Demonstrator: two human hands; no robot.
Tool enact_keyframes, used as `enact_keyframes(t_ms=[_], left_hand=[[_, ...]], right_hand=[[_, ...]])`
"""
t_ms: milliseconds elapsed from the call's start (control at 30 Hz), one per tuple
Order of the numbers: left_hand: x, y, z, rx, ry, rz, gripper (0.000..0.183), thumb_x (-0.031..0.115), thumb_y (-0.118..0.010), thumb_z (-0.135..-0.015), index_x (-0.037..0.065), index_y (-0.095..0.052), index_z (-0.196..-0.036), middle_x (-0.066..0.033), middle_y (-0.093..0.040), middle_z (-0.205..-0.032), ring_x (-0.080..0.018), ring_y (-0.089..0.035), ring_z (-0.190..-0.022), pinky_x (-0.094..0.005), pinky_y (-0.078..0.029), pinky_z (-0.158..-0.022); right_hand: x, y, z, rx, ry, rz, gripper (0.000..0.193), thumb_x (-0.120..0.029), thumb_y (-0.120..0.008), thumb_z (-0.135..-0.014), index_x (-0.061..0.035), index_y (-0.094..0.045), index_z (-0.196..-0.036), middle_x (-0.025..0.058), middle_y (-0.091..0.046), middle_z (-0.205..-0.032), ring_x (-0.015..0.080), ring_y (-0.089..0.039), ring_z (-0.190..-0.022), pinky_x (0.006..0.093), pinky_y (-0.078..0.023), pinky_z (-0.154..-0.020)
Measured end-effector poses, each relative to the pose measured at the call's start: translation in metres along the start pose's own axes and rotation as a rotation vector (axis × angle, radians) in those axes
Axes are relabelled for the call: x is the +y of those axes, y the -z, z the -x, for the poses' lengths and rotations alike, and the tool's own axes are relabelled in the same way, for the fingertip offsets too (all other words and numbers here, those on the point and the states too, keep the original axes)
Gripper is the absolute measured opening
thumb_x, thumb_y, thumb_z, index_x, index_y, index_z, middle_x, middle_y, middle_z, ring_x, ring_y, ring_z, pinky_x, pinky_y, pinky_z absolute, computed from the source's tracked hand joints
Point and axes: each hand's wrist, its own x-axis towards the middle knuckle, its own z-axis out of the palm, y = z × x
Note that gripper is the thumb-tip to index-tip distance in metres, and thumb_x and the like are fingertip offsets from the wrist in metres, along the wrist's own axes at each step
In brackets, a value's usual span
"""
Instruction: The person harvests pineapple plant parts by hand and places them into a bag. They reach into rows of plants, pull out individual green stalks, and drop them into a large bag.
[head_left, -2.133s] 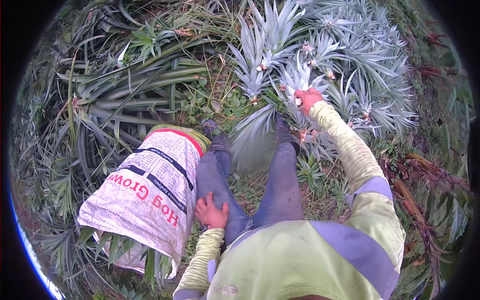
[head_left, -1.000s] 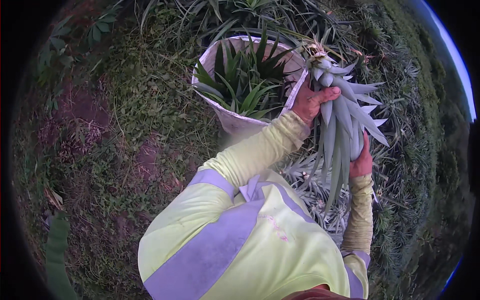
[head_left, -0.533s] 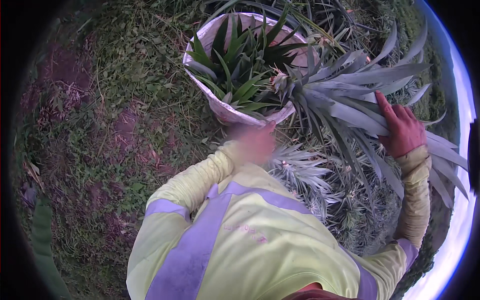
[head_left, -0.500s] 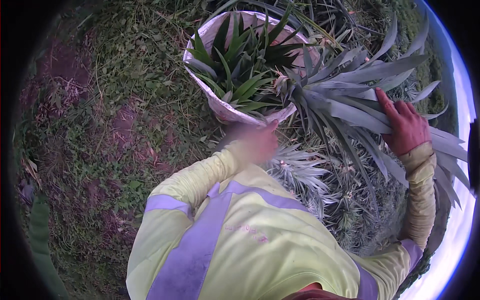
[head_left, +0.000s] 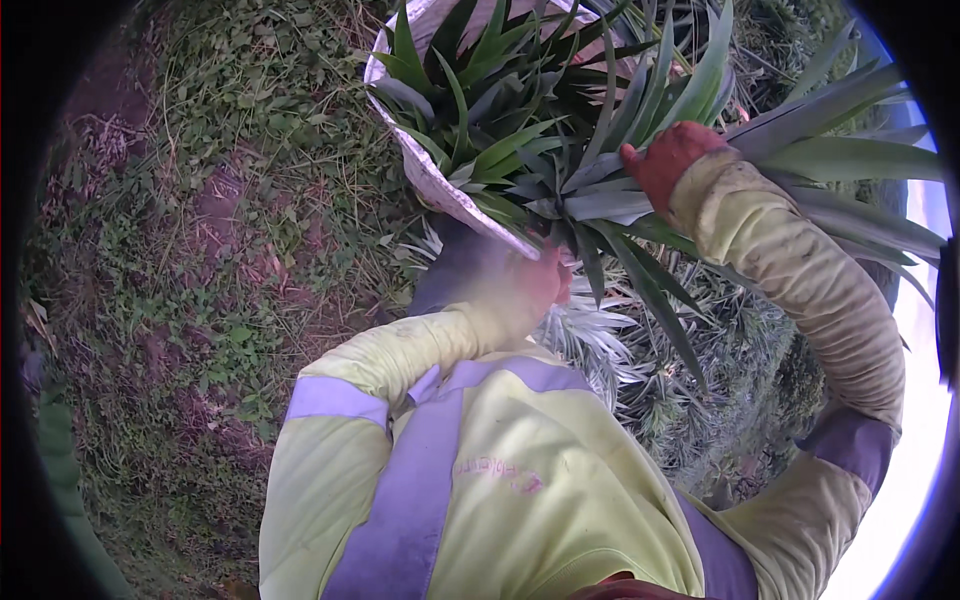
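A white woven sack (head_left: 425, 165) stands in front of me, its mouth full of green pineapple suckers (head_left: 480, 110). My left hand (head_left: 545, 280), partly hazed over in the picture, grips the near rim of the sack. In my right hand (head_left: 680, 170) is a large pineapple sucker (head_left: 610, 205), its long stiff leaves fanning out to the right past my forearm. Its base end lies at the right side of the sack's mouth, over the rim, among the other leaves. My right fingers are closed around the leaves.
Weeds and cut grass (head_left: 270, 130) cover the ground at left, with bare reddish soil (head_left: 220, 210) between them. Pale spiky pineapple plants (head_left: 600, 340) grow at right below the sack. A broad green leaf (head_left: 65, 470) stands at the lower left edge.
My right hand has moved left toward the sack, bringing the large sucker to its mouth. The sack sits higher in the picture. My left hand stays at the rim.
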Motion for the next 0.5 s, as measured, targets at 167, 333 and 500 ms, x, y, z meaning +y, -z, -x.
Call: enact_keyframes(t_ms=[167, 333, 500], left_hand=[[-0.008, 0.004, -0.005, -0.110, -0.076, -0.122, 0.059, 0.059, -0.038, -0.093, 0.005, -0.044, -0.070, -0.0022, -0.034, -0.048, -0.0170, -0.044, -0.042, -0.0325, -0.044, -0.048], [0.020, 0.010, 0.002, -0.287, -0.057, -0.181, 0.051, 0.054, -0.034, -0.097, 0.008, -0.041, -0.077, -0.0006, -0.031, -0.057, -0.0150, -0.039, -0.044, -0.0298, -0.041, -0.053], [0.044, 0.016, 0.020, -0.338, 0.038, -0.291, 0.047, 0.053, -0.026, -0.098, 0.009, -0.041, -0.087, 0.0008, -0.030, -0.060, -0.0137, -0.042, -0.052, -0.0275, -0.039, -0.054]], right_hand=[[-0.083, -0.057, -0.096, 0.068, -0.117, -0.322, 0.053, -0.034, -0.027, -0.098, -0.0016, -0.068, -0.094, 0.0135, -0.067, -0.095, 0.0292, -0.064, -0.090, 0.0424, -0.047, -0.084], [-0.142, -0.098, -0.192, -0.158, 0.108, -0.247, 0.034, -0.039, -0.051, -0.089, -0.0142, -0.068, -0.105, 0.0104, -0.064, -0.114, 0.0274, -0.059, -0.108, 0.0503, -0.042, -0.092], [-0.165, -0.112, -0.245, -0.353, 0.375, -0.165, 0.055, -0.035, -0.070, -0.074, -0.0237, -0.057, -0.127, 0.0019, -0.058, -0.127, 0.0305, -0.055, -0.114, 0.0565, -0.043, -0.083]])
